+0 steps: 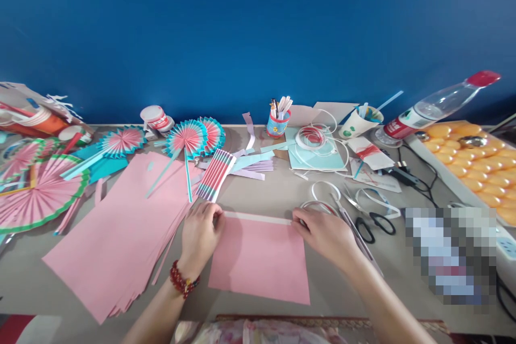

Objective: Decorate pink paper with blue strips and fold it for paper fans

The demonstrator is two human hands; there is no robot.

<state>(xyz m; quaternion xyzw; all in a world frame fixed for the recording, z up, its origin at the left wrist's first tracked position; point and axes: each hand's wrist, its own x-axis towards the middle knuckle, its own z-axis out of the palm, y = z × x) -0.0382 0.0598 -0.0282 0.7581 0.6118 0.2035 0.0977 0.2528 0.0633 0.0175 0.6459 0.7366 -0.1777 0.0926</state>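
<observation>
A pink sheet of paper [260, 260] lies in front of me, with a white strip [258, 218] along its far edge. My left hand [203, 228] pinches the sheet's far left corner, fingers curled. At the far right corner my right hand [320, 231] grips the same edge between thumb and fingers. Just beyond my left hand sits a pleated pink and white paper piece [216, 174]. A stack of pink paper [113, 236] spreads to the left. Beside my right hand lie black-handled scissors [368, 223] and a metal ruler-like strip [360, 236].
Finished pleated paper fans [186, 140] stand at the back left, and a large pink fan [38, 193] lies far left. A pen cup [278, 122], coiled white tape [310, 137], a paper cup [358, 122] and a tilted plastic bottle [433, 107] line the back. A blurred patch covers the right.
</observation>
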